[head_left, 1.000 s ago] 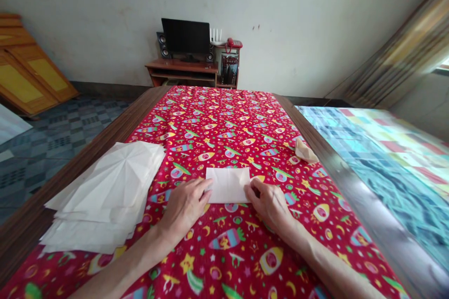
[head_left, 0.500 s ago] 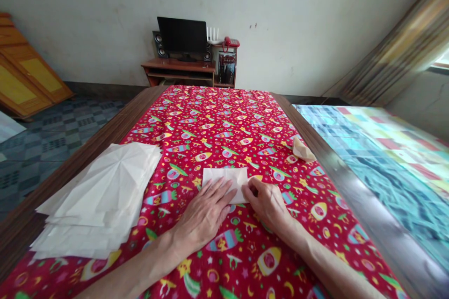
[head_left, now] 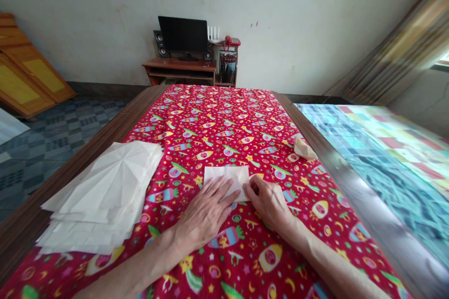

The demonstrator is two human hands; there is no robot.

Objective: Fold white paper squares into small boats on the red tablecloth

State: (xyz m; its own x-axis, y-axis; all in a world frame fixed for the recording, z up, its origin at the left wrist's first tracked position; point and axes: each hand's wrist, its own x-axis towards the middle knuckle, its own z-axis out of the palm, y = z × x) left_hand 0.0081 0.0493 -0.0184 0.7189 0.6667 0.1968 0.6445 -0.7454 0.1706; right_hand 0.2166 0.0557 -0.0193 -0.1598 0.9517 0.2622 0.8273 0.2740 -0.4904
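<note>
A small folded sheet of white paper (head_left: 242, 175) lies flat on the red patterned cloth (head_left: 224, 117). Over its left and front part my left hand (head_left: 210, 208) rests palm down, fingers stretched out. At the paper's right edge, my right hand (head_left: 268, 201) has its thumb and fingers pinched together on that edge. Part of the sheet is hidden under the left hand. To the left sits a stack of creased white paper sheets (head_left: 108, 187). A folded cream paper piece (head_left: 303, 148) lies near the cloth's right edge.
Dark wooden borders (head_left: 115, 124) flank the cloth. Beyond its far end stands a small desk (head_left: 178, 66) with a monitor (head_left: 183, 35), and a red telephone (head_left: 231, 41) beside it. A bed with a blue checked cover (head_left: 336, 135) is on the right. An orange cabinet (head_left: 30, 72) stands at left.
The view has shifted very slightly. Both hands keep nearly the same place on the folded paper, and nothing else has visibly moved.
</note>
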